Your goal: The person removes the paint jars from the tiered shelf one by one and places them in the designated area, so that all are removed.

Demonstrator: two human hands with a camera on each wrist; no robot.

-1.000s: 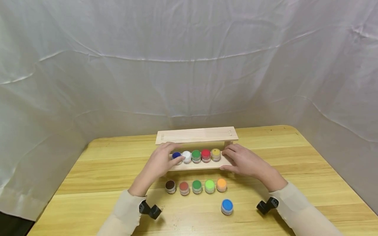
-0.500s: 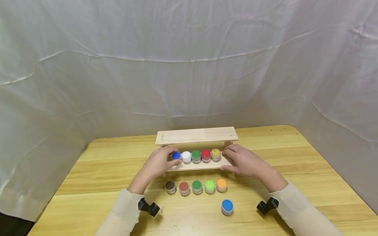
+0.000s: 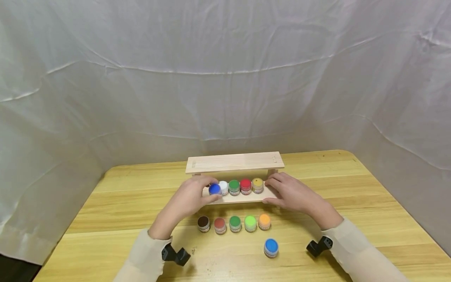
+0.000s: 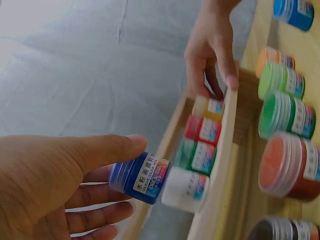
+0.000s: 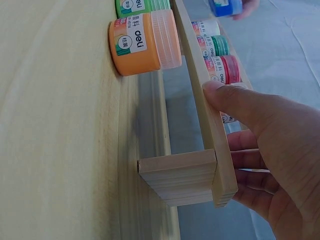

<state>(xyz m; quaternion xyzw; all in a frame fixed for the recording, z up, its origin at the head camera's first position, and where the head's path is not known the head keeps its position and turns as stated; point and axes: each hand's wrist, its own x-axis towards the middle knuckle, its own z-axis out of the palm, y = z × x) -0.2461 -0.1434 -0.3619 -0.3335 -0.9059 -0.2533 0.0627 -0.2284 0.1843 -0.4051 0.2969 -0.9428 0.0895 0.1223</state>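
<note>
My left hand (image 3: 190, 196) pinches a dark blue paint jar (image 4: 145, 177) between thumb and fingers. In the head view this jar is at the left end of the wooden rack's lower shelf (image 3: 234, 199), overlapping the white paint jar (image 4: 185, 192). To the right of the white one stand a green jar (image 3: 234, 187), a red jar (image 3: 245, 186) and an ochre yellow jar (image 3: 257, 185) in a row. My right hand (image 3: 290, 192) grips the shelf's right end, its thumb on the front rail (image 5: 200, 102) and its other fingers behind.
In front of the rack several jars line the table: brown (image 3: 203, 223), reddish (image 3: 220, 225), green (image 3: 235, 223), light green (image 3: 250, 223) and orange (image 3: 264, 221). A light blue jar (image 3: 271, 247) stands nearer. The rack's upper board (image 3: 234, 161) lies behind, close to the curtain (image 3: 225, 105).
My left hand's fingers have closed around the dark blue jar at the row's left end. The jar has shifted right and slightly nearer. My right hand has stayed in place.
</note>
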